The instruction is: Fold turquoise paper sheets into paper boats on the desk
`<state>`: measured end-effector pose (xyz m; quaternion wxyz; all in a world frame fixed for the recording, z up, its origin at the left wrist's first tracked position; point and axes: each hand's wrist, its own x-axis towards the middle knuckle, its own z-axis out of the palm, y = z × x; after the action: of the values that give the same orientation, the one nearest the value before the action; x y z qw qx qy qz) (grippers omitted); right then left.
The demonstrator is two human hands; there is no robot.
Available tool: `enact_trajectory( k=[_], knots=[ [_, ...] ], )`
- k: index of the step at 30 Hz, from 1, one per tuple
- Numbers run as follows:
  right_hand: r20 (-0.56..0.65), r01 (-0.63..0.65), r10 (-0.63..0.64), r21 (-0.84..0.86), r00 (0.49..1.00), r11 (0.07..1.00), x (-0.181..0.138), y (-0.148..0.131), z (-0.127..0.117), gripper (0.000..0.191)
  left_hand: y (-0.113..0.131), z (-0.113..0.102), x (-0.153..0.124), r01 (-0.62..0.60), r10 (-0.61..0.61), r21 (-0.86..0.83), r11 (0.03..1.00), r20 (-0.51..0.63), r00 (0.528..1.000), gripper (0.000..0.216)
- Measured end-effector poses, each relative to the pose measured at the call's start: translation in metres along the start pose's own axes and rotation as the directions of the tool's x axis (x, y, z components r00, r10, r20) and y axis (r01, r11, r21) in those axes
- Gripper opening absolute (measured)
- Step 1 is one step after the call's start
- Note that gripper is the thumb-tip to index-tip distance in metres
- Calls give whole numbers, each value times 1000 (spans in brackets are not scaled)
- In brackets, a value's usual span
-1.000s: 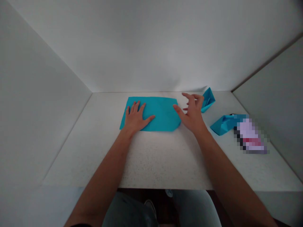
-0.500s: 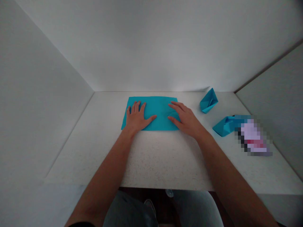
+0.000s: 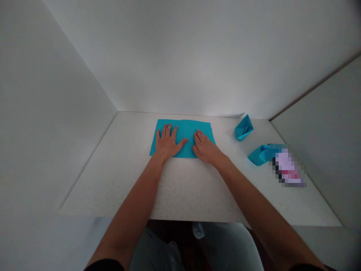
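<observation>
A blue sheet of paper [image 3: 184,130] lies flat on the white tabletop, its long side running left to right. My left hand [image 3: 167,143] rests palm down on its left part, fingers spread and thumb pointing right. On the right part lies my right hand [image 3: 205,147], palm down with the fingers stretched out close together. The hands cover some of the paper, including its front right corner. Neither hand grips anything.
To the right stand a folded blue paper boat [image 3: 243,128] near the back wall and a second folded blue paper piece [image 3: 259,155]. A pixelated pale purple item [image 3: 287,165] touches the latter. White walls [image 3: 180,56] enclose the tabletop [image 3: 118,180].
My right hand has come down flat on the paper and moved a little left, its fingers drawn closer together. My left hand stays on the paper. The camera view has shifted slightly.
</observation>
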<state>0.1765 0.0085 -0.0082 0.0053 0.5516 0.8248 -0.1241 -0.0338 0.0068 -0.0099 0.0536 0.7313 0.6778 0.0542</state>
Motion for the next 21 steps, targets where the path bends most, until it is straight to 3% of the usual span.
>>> enact_trajectory(
  k=[3, 7, 16, 21],
  knots=[
    [8, 27, -27, 21, 1000, 999, 29, -20, -8, 74, 1, -1, 1, 11, -11, -10, 1000, 14, 1000, 79],
    [-115, 20, -18, 16, 993, 1000, 44, -29, 1, 71, 1, 0, 1, 15, -16, -40, 999, -10, 1000, 73],
    [-221, -147, 150, 26, 964, 989, 32, 23, 11, 96, 1, 2, 4, 66, -69, -129, 989, -16, 997, 85],
    [-257, -161, 164, 34, 952, 986, 34, 25, 14, 104, 1, 7, 6, 107, -114, -113, 988, -64, 991, 93]
  ],
)
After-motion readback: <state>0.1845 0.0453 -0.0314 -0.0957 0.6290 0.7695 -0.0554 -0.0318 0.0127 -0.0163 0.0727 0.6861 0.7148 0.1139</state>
